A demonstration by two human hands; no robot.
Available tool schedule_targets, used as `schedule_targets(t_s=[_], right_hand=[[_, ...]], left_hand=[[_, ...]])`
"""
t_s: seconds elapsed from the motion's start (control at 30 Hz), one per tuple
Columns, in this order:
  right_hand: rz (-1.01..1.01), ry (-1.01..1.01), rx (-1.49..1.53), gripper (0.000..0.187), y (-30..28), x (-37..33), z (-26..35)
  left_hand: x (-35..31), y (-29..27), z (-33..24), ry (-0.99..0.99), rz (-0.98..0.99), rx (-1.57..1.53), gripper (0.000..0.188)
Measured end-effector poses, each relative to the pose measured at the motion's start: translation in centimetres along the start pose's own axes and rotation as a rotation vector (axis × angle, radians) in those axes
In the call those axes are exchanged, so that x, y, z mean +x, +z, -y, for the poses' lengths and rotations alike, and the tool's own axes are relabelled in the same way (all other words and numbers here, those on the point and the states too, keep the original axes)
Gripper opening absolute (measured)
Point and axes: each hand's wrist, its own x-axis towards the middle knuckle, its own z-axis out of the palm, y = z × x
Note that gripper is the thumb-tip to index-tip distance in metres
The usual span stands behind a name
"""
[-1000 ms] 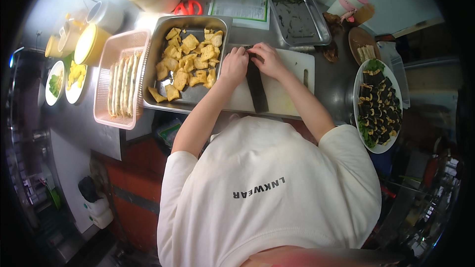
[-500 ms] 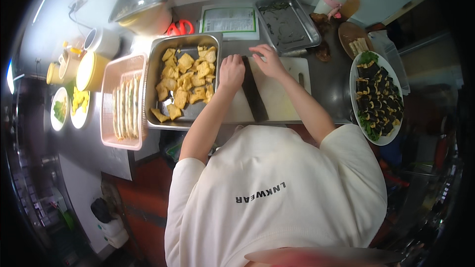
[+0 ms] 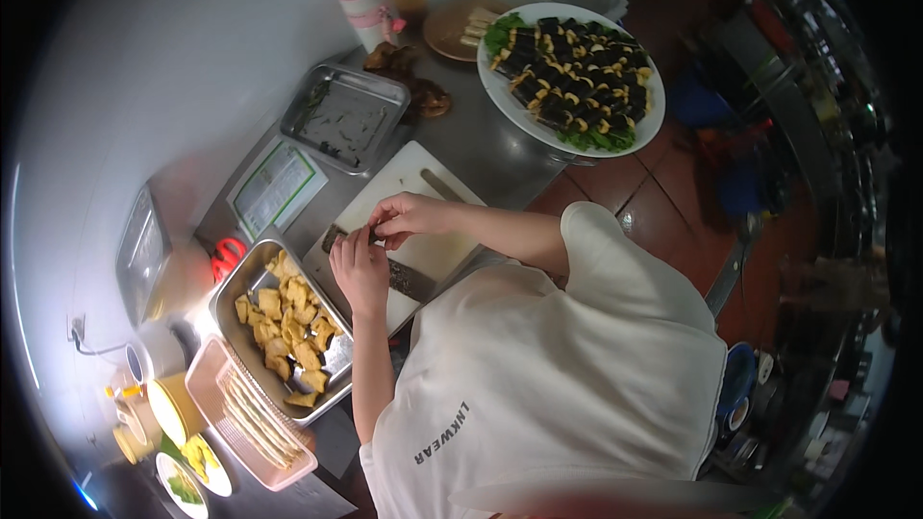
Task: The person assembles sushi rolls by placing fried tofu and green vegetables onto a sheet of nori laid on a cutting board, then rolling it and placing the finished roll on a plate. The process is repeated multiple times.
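A dark seaweed strip [image 3: 412, 283] lies across the white cutting board [image 3: 444, 248], partly covered by my hands. My left hand [image 3: 360, 269] has its fingers bent and pressed together over the strip. Close against it, my right hand [image 3: 409, 217] pinches at the same strip with thumb and fingertips; the exact spot between the fingers is hidden. A knife [image 3: 442, 185] rests on the board beyond my right hand. To the left of the board stands a deep metal tray [image 3: 227, 300] of yellow, fried-looking pieces [image 3: 288, 312].
At the far right an oval white plate [image 3: 657, 115] holds seaweed-wrapped rolls on green leaves. Behind the board are a shallow metal tray [image 3: 358, 115] and a green-edged packet [image 3: 274, 187]. Red-handled scissors [image 3: 227, 258] and a pink basket [image 3: 207, 375] with long pale strips sit at left.
My view has turned, so the counter now runs diagonally. My right hand, earlier spread and apart from the strip, has come in beside my left hand and closed on the seaweed.
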Motion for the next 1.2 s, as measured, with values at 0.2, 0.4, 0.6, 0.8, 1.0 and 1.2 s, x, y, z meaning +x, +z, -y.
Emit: schedule_targets(t_s=[0.2, 0.4, 0.6, 0.8, 1.0, 1.2], right_hand=[[-0.088, -0.057, -0.188, 0.022, -1.6, -3.1, -0.9], [-0.484, -0.256, -0.385, 0.023, -8.4, -10.7, 7.4], [-0.953, -0.579, -0.349, 0.024, -17.7, -17.8, 12.6], [-1.167, -0.349, -0.815, 0.026, -27.6, -14.8, 18.5], [-1.238, 0.122, -1.067, 0.032, -34.6, -9.2, 19.0], [-1.113, 0.428, -1.725, 0.043, -34.1, -7.1, 19.8]], left_hand=[[-1.6, 0.3, -1.8, 0.111, 0.039, -0.153, 0.043], [-2.3, -0.1, -2.2, -0.108, 0.139, -0.121, 0.052], [-3.8, 2.2, -1.3, -0.183, 0.373, 0.004, 0.042], [-5.0, 2.7, -1.2, -0.206, 0.356, 0.050, 0.044], [-5.0, 2.7, -1.7, -0.238, 0.316, 0.062, 0.046], [-5.8, 2.4, -1.3, -0.311, 0.163, -0.122, 0.061]])
